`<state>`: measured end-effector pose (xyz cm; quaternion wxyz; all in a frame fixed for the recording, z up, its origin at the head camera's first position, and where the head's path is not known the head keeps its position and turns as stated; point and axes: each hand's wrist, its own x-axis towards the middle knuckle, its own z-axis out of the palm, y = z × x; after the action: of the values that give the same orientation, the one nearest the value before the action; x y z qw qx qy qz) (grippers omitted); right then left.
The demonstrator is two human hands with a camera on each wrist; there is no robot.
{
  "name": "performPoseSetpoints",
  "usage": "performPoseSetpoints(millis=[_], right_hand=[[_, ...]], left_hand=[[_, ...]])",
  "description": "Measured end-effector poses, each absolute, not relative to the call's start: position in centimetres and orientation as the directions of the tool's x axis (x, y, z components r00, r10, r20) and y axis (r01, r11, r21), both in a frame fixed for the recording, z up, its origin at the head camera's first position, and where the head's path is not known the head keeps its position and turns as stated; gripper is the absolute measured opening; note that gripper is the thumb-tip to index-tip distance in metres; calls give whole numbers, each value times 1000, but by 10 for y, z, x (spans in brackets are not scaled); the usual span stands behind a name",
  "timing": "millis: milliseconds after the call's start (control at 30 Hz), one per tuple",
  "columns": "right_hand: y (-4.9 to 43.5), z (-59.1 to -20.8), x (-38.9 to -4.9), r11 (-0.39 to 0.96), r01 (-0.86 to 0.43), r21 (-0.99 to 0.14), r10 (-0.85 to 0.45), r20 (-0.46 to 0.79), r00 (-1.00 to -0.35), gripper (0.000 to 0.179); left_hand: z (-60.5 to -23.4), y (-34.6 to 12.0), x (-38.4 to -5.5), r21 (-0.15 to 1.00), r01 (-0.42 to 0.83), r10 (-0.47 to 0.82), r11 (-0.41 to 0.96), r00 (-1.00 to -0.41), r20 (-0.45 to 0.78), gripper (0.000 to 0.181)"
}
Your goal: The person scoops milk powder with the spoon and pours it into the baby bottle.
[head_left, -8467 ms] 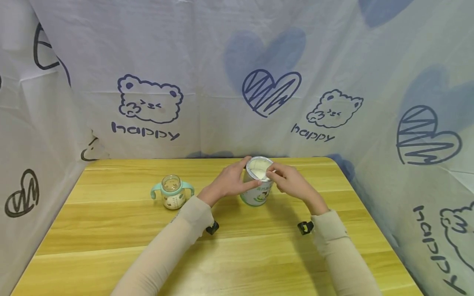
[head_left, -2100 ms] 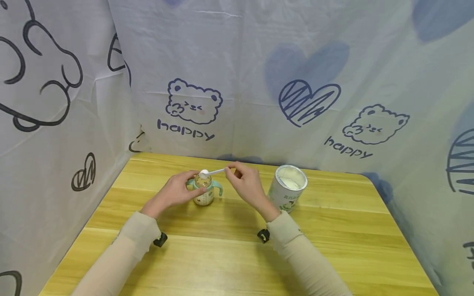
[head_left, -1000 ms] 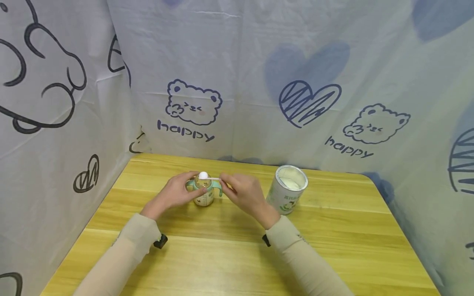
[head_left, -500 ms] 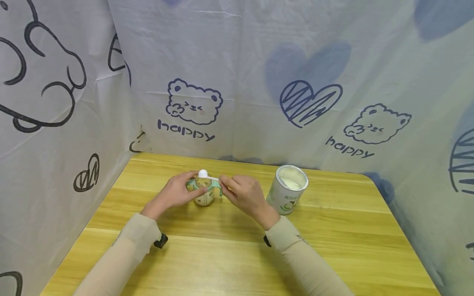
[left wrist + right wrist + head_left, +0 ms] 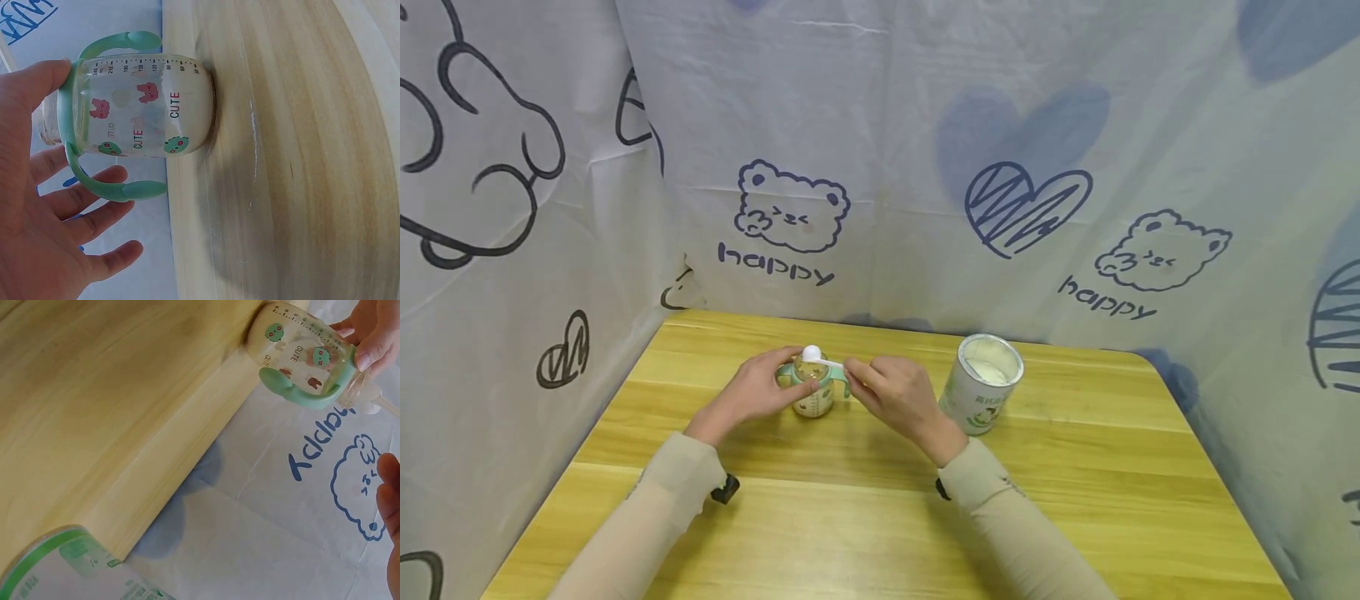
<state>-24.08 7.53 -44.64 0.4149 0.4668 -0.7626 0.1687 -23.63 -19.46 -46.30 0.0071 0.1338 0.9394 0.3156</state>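
Observation:
A clear baby bottle with mint-green handles stands upright on the table, pale contents in its lower part. My left hand holds it at the neck between thumb and index finger; in the left wrist view the other fingers are spread. My right hand pinches the handle of a white measuring scoop. The scoop's bowl is turned over at the bottle's mouth, its rounded bottom upward. In the right wrist view, part of the bottle and the scoop's handle show.
A milk powder can, open at the top with pale powder inside, stands to the right of my right hand. The wooden table ends at the back against a printed cloth. Cloth also hangs at both sides.
Earlier both hands were at the powder can. Since then my left hand has taken the bottle, and my right hand has brought the filled scoop over it and tipped it. Lately, almost nothing moves.

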Motion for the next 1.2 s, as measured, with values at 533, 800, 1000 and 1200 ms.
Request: performPoseSetpoints(millis=[533, 800, 1000, 1200], right_hand=[[69, -442, -236, 497, -819, -287, -392, 768, -506, 13], [67, -441, -236, 487, -788, -378, -347, 744, -571, 12], [69, -444, -238, 495, -863, -97, -486, 793, -368, 6], [71, -450, -243, 475, -854, 212, -582, 803, -125, 18]], left_hand=[[-464, -195, -237, 589, 253, 257, 767, -963, 78, 80], [-464, -194, -237, 587, 250, 257, 770, -964, 73, 81], [-464, -195, -237, 591, 254, 258, 765, -963, 80, 81], [-465, -195, -237, 591, 266, 262, 761, -960, 95, 80]])
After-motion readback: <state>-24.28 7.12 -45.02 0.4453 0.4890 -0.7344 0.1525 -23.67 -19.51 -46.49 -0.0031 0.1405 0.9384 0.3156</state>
